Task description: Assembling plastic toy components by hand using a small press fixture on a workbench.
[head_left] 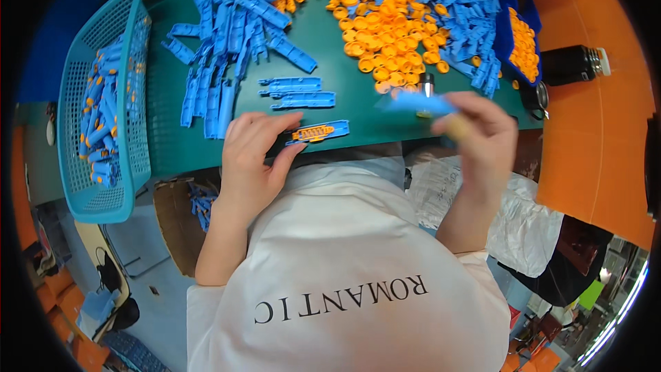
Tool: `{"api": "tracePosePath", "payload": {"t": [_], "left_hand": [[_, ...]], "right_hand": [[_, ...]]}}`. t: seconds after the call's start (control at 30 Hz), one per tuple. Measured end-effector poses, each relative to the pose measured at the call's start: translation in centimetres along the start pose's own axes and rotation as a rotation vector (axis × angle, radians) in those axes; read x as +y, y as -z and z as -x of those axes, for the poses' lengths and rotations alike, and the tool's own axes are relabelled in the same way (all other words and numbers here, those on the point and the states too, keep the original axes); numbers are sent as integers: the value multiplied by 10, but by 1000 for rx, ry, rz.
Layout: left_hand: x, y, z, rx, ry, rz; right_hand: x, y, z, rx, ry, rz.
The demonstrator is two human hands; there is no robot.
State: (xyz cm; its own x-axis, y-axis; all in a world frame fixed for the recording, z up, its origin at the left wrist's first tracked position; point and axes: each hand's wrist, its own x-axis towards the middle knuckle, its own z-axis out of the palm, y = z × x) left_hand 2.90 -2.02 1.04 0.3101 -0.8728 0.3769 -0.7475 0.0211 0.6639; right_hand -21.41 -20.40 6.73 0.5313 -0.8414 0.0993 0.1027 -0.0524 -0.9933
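My left hand pinches the left end of a blue plastic half-shell between thumb and fingers at the table's near edge. An orange ribbed insert lies inside that half-shell. Above it, two more blue half-shells rest side by side, hollow side up. My right hand, raised at the right and smeared by motion, holds a blurred blue plastic piece whose exact shape I cannot make out. Just behind this piece stands a small dark cylinder with a shiny top.
Blue half-shells are heaped at the back left of the green table. Orange round caps and small blue parts pile up behind. A light-blue basket of assembled pieces stands left; a blue bin and black bottle sit right.
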Motion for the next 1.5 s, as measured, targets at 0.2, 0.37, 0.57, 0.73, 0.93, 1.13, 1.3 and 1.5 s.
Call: {"api": "tracePosePath", "payload": {"t": [0.2,0.37,0.57,0.73,0.93,1.13,1.3,1.5], "left_hand": [[-2,2,2,-14,49,49],[-10,-2,5,35,8,68],[-10,-2,4,44,7,79],[-11,-3,3,48,1,77],[-12,-4,4,49,-13,81],[-10,-3,4,40,-1,75],[-11,-3,3,43,-15,73],[-13,-5,3,56,-23,70]], "right_hand": [[38,-68,3,-272,-356,-119],[43,-69,-4,-396,142,479],[46,-61,-17,-487,455,754],[45,-65,-20,-461,366,534],[50,-68,-18,-509,365,596],[50,-66,-24,-577,428,645],[47,-63,-36,-690,526,690],[53,-61,-39,-719,545,636]]}}
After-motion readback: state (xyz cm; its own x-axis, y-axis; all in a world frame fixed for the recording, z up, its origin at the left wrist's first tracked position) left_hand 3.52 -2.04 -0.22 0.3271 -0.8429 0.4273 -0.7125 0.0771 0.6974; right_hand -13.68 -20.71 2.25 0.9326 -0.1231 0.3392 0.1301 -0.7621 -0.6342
